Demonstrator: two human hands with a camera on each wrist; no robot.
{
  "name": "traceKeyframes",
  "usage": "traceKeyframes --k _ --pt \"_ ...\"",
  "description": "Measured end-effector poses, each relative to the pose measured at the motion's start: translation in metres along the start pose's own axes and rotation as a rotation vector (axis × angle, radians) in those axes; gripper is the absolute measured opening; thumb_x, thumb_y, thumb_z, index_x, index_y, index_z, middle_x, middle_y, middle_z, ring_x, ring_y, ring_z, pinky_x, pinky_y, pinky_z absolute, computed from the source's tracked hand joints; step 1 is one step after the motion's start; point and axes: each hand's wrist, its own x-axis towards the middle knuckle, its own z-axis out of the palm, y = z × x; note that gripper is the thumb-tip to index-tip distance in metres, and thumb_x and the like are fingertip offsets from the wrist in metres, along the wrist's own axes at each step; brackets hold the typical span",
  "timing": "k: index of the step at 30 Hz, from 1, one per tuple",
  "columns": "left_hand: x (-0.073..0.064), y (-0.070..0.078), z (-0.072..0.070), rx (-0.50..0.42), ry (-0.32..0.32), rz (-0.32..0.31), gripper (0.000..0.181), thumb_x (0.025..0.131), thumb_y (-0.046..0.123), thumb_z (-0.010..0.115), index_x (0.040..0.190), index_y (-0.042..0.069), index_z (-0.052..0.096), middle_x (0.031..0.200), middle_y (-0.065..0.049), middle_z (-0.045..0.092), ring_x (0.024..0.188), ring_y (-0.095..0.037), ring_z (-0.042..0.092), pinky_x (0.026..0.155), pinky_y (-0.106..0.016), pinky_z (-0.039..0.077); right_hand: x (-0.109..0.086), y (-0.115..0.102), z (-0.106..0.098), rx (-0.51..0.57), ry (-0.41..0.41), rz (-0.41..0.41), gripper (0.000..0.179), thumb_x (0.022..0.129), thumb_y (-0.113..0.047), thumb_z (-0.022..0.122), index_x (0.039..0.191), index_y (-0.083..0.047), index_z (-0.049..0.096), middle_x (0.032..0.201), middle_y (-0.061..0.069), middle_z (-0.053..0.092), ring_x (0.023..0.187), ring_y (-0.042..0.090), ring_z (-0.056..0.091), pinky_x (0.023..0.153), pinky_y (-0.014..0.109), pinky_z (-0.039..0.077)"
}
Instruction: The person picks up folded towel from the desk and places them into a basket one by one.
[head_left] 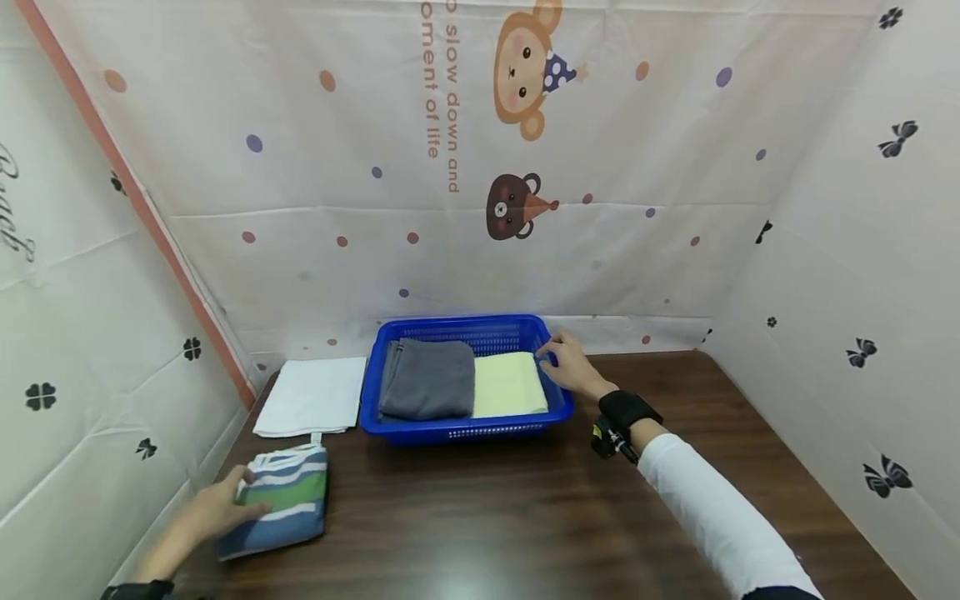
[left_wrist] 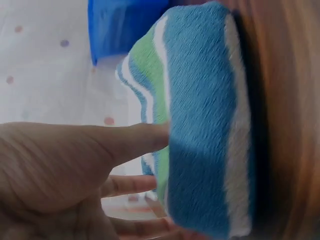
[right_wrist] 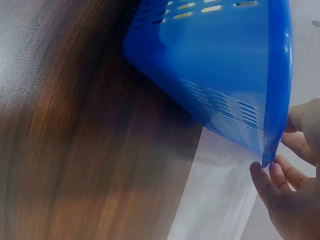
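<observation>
A folded striped towel point(head_left: 288, 500) in blue, green and white lies at the front left. Over its left part my left hand point(head_left: 217, 507) has thumb and fingers spread. The left wrist view shows the thumb against the towel point(left_wrist: 202, 120), with the fingers fairly straight along its far side. At the back stands a blue plastic basket point(head_left: 457, 432), holding a folded grey cloth point(head_left: 431, 379) and a folded pale yellow cloth point(head_left: 510, 385) side by side. My right hand point(head_left: 572, 365) holds the basket's right rim, fingers bent around it in the right wrist view.
A folded white cloth point(head_left: 311, 396) lies left of the basket, behind the striped towel. The brown wooden table point(head_left: 450, 508) meets printed white sheeting point(head_left: 337, 275) at the back and both sides.
</observation>
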Motion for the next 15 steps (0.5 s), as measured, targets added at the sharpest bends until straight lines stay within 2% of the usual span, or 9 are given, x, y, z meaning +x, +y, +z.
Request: traceKeyframes --k 3,5,11,15 --pt "-0.004 0.021 0.014 -0.040 -0.019 0.024 0.052 0.086 0.038 0.080 0.109 0.003 0.049 0.091 -0.017 0.066 0.082 -0.030 0.064 0.065 -0.044 0.049 -0.005 0.001 -0.003 -0.006 0.016 -0.011 0.018 0.094 0.002 0.062 0.108 0.009 0.071 0.110 0.026 0.054 0.103 0.039 0.049 0.095 0.059 0.041" --pt "-0.006 0.038 0.024 -0.071 -0.030 0.048 0.051 0.085 0.038 0.081 0.107 0.005 0.049 0.085 -0.009 0.063 0.078 -0.024 0.060 0.062 -0.040 0.045 -0.008 0.001 -0.005 -0.009 0.015 -0.015 0.018 0.094 0.002 0.062 0.108 0.009 0.071 0.110 0.025 0.054 0.101 0.038 0.049 0.093 0.056 0.042" --pt "-0.007 0.079 0.048 -0.176 -0.054 0.146 0.051 0.082 0.037 0.084 0.101 0.009 0.046 0.079 -0.004 0.052 0.071 -0.021 0.048 0.060 -0.035 0.037 -0.016 -0.014 -0.014 0.042 -0.027 -0.009 0.024 0.098 -0.001 0.061 0.119 0.008 0.068 0.115 0.026 0.060 0.099 0.035 0.053 0.081 0.045 0.043" --pt "-0.004 0.101 0.056 -0.197 -0.091 0.196 0.052 0.081 0.039 0.084 0.100 0.011 0.045 0.080 -0.004 0.052 0.071 -0.021 0.048 0.061 -0.035 0.037 -0.022 -0.040 -0.016 0.085 0.023 -0.061 0.022 0.097 0.000 0.061 0.117 0.006 0.069 0.114 0.025 0.066 0.099 0.035 0.058 0.082 0.045 0.047"
